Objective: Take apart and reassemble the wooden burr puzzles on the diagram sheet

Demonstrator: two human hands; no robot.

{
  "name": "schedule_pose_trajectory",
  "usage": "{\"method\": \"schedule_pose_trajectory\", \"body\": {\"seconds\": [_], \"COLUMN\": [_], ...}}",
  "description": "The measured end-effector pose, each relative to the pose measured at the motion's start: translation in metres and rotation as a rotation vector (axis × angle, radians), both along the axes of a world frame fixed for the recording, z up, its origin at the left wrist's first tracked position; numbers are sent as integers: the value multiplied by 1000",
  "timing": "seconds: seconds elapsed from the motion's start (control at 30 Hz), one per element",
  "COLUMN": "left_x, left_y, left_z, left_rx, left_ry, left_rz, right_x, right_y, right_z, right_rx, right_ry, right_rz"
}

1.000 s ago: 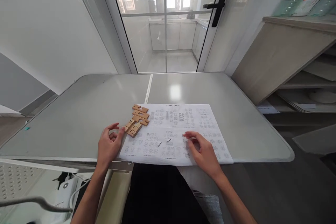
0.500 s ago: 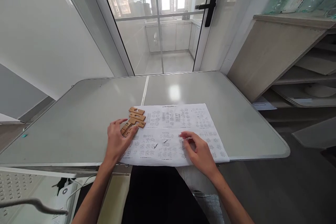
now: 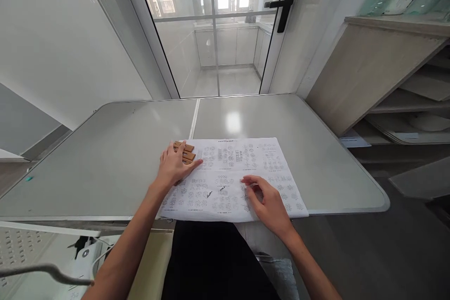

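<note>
Brown wooden puzzle pieces with cut-out slots lie stacked in a column at the left edge of a printed paper sheet. My left hand lies over them with thumb and fingers spread, touching them and covering the lower ones. On the right part of the sheet rests my right hand, its fingers loosely bent and apart, with nothing seen in it. The sheet bears rows of small printed figures and two handwritten tick marks.
The sheet lies at the front edge of a pale grey table. A small teal bit is at the table's left edge. Behind stands a glass door with a black handle. Shelves with bottles on top stand at the right.
My left hand has moved up and right from beside the wooden pieces to over them, hiding the lower ones. My right hand stays in place.
</note>
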State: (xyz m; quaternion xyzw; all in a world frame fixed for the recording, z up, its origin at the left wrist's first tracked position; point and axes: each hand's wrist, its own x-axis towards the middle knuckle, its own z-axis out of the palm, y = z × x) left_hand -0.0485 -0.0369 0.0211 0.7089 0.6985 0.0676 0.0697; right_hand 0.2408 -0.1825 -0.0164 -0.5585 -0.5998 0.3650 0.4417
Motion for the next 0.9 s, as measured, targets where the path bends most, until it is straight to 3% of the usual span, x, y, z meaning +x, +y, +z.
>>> {"method": "schedule_pose_trajectory", "body": {"seconds": [0.3,0.6,0.9], "left_x": [4,9,42], "left_y": [1,-7,-27], "left_z": [-7,-29,-32], "left_rx": [47,115,168], "left_ry": [92,68,-3], "left_rz": [-118,-226,-379], "right_x": [0,0,-1], "right_y": [0,1,1], "right_z": [-1,-1,-1], "right_rx": [16,37,47], "right_ry": [-8,-20,-32], "right_rz": [-5,-7,-6]}}
